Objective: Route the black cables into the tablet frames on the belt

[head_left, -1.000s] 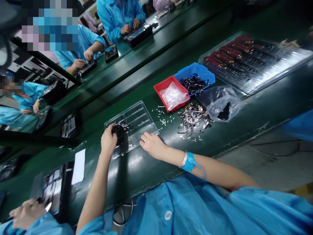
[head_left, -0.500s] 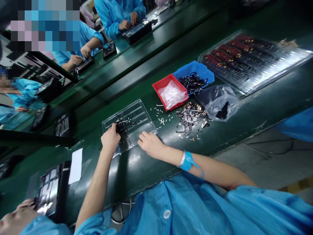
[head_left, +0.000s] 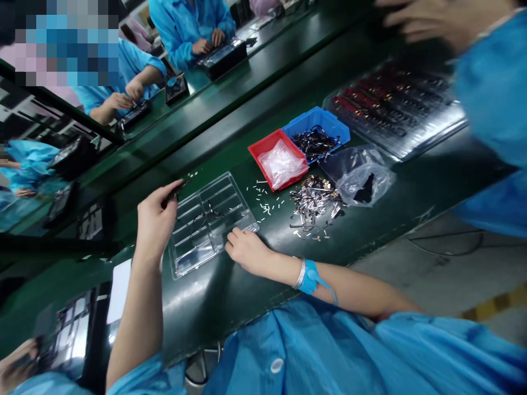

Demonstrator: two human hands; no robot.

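Left grip (head_left: 156, 216) outstretched and pinched, right grip (head_left: 247, 251) loosely curled, forearms (head_left: 142, 296) bare.

The bench (head_left: 370, 236) bears a clear tray (head_left: 194, 258), red bin (head_left: 269, 141), blue bin (head_left: 317, 117) and small parts (head_left: 315, 200).

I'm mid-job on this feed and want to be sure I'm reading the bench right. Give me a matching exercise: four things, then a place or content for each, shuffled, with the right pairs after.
Things
1. red open plastic bin
2. blue open plastic bin
3. clear plastic tray with compartments
4. light-blue wrist strap

Places or contents
A. holds a tangle of thin black cables
B. worn on the right arm
C. holds a clear plastic bag
D. on the dark green tabletop, between the left hand and the right hand

Right pairs: 1-C, 2-A, 3-D, 4-B
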